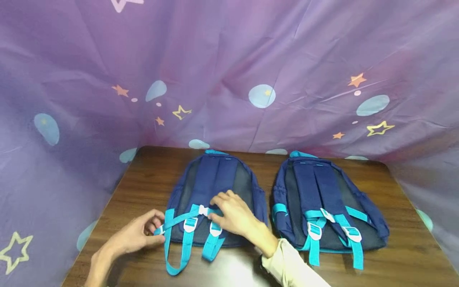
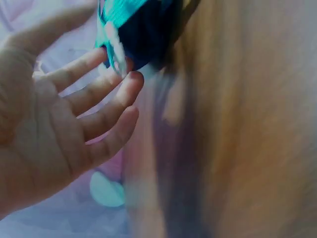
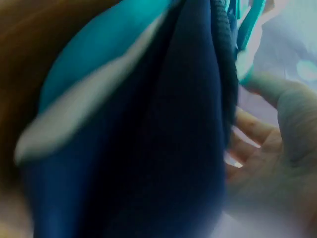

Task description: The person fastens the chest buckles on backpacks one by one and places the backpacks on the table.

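Note:
Two navy backpacks with teal straps lie back side up on a wooden table; both hands are over the left backpack [image 1: 206, 175]. My left hand [image 1: 141, 233] is at that bag's lower left, fingers loosely bent beside the end of a teal strap [image 1: 181, 218]. In the left wrist view its fingertips [image 2: 132, 79] touch or nearly touch a white plastic slider [image 2: 115, 49]. My right hand [image 1: 233, 213] rests over the bag's middle, thumb and fingers apart, close to a white buckle [image 1: 203, 210]. The right wrist view has its thumb against teal webbing [image 3: 246, 37]; the fingertips are partly hidden behind the bag.
The second backpack [image 1: 322, 191] lies to the right, its white chest buckle [image 1: 327, 215] joining the straps. White adjusters [image 1: 190, 224] and hanging teal strap ends cross the left bag's lower part. A purple star-patterned cloth [image 1: 222, 79] stands behind the wooden table [image 1: 143, 187].

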{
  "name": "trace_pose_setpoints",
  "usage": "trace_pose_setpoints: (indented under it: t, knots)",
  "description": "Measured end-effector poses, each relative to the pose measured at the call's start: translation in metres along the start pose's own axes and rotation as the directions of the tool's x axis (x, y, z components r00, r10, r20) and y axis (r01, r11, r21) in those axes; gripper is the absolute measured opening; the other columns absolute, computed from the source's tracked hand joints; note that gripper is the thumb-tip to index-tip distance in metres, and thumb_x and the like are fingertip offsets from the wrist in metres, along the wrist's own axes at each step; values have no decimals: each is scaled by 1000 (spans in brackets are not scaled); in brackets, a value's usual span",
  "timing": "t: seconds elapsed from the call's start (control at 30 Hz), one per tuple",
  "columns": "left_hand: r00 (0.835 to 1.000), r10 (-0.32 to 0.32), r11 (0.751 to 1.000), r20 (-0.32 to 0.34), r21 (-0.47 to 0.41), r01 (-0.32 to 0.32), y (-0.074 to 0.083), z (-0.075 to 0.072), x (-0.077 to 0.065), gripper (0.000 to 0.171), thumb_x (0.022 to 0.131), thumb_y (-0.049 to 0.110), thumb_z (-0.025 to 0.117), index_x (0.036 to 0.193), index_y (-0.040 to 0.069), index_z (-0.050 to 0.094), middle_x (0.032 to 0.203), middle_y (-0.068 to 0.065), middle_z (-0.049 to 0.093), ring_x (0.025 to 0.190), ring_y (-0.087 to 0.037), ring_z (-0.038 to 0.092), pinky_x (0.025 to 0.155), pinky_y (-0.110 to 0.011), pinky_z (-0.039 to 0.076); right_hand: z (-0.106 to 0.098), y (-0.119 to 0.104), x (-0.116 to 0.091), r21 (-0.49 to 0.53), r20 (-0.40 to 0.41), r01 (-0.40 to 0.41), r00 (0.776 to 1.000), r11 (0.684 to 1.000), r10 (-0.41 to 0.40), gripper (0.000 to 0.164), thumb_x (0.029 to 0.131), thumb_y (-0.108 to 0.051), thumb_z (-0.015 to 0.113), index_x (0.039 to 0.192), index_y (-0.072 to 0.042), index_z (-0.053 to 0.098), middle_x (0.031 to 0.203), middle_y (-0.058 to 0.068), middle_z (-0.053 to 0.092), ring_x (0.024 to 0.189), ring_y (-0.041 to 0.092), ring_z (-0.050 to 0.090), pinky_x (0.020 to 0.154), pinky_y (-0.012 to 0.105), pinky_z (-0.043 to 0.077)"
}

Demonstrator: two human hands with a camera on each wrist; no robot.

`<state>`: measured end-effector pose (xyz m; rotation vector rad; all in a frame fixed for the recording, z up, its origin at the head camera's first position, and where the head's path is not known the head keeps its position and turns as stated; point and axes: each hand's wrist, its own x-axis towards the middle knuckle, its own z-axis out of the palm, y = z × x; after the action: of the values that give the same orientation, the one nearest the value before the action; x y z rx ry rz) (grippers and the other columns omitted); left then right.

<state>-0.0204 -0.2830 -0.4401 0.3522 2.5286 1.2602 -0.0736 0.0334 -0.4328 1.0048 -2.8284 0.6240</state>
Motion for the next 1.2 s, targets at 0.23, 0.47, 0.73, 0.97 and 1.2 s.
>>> trace_pose_setpoints:
  t: [0.23, 0.47, 0.73, 0.97, 1.2]
  knots:
    - [991, 17, 999, -136, 41, -11, -1, 9, -4, 25, 87, 17, 76, 107, 10, 63, 90, 1, 63, 73, -1, 52, 63, -22, 46, 20, -5, 9, -19, 48, 8, 999, 1000, -7, 27, 89, -29, 73, 109, -13, 68, 108, 1, 66, 98, 19, 56, 86, 36, 49]
    - [955, 145, 957, -260, -207, -202, 6, 1, 9, 22, 89, 1, 70, 111, -1, 64, 94, 0, 68, 79, -2, 62, 65, -23, 52, 11, -1, -2, 93, -83, 43, 996, 995, -35, 20, 91, -21, 71, 108, -13, 67, 104, 0, 72, 96, 17, 62, 84, 35, 50]
    - [894, 259, 741, -367, -518, -427, 25, 2, 44, 23, 90, -14, 58, 111, -6, 62, 102, 1, 73, 89, -7, 70, 75, -24, 58, -18, 6, -11, 119, -251, 125, 964, 985, -92, 23, 94, -22, 68, 114, -10, 70, 104, -1, 69, 95, 14, 58, 83, 29, 50]
    - [873, 223, 714, -434, -537, -449, 51, 12, 74, 23, 92, -9, 58, 115, -10, 63, 99, -3, 75, 85, -10, 69, 66, -24, 56, -51, 16, -8, 117, -156, 53, 987, 992, -35, 28, 93, -26, 70, 116, -11, 73, 107, -2, 70, 99, 13, 59, 84, 31, 51]
    - [890, 351, 933, -292, 33, -357, 71, 27, 98, 21, 87, 8, 74, 107, 3, 72, 80, 7, 56, 68, -3, 49, 58, -20, 43, -60, 22, -2, 174, -39, -38, 998, 984, 46, 19, 87, -27, 76, 103, -16, 72, 92, -6, 67, 84, 8, 56, 72, 25, 47]
